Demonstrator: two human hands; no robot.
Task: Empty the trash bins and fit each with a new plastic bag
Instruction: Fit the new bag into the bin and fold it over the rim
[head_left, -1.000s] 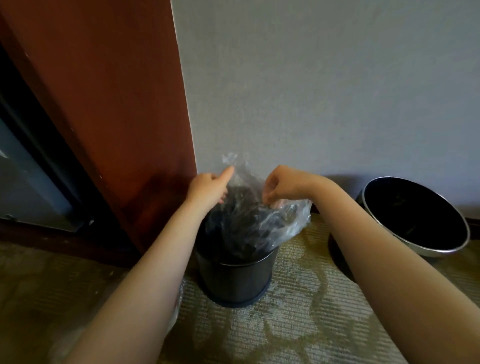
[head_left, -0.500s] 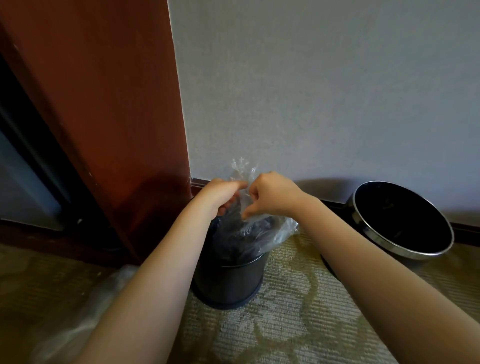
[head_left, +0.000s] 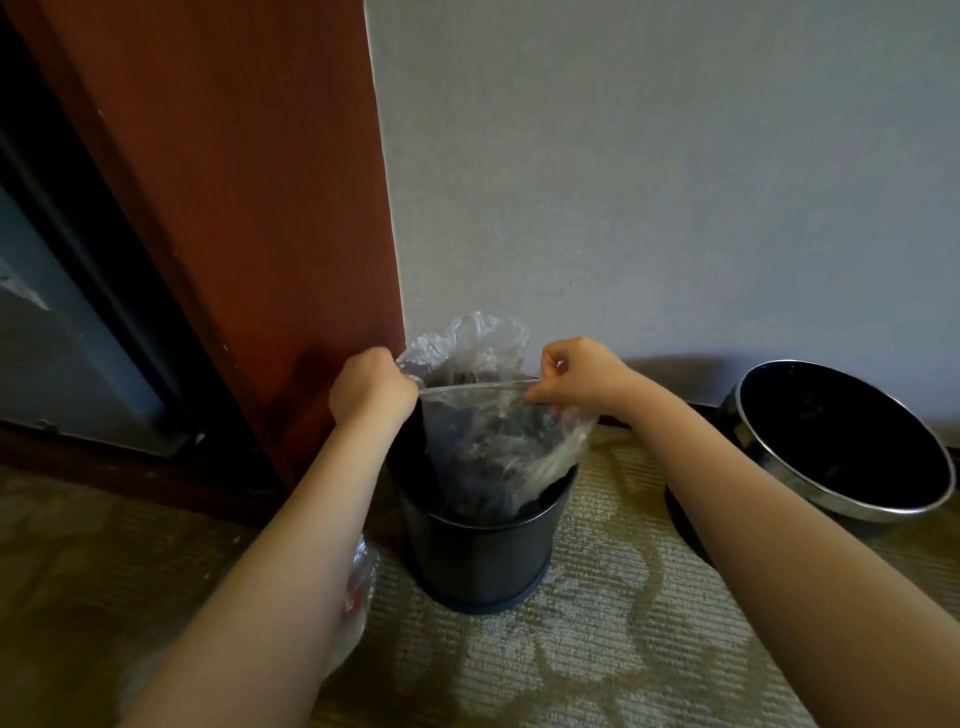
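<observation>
A small dark bin (head_left: 480, 556) stands on the patterned carpet (head_left: 597, 639), close to the grey wall (head_left: 675, 182) and just beside a red-brown wooden panel (head_left: 234, 208) on its left. A clear plastic bag (head_left: 483, 436) sits partly in the bin's mouth, with its upper part bunched above the rim. The left hand (head_left: 371, 389) and the right hand (head_left: 579, 376) each grip the bag's edge with curled fingers, and it is pulled taut in a line between them. The left hand is tight against the panel. A second bin (head_left: 841, 441) with a silver rim sits well apart on the right, by the wall. Another crumpled clear bag (head_left: 358, 587) lies on the carpet, partly hidden under the left forearm.
</observation>
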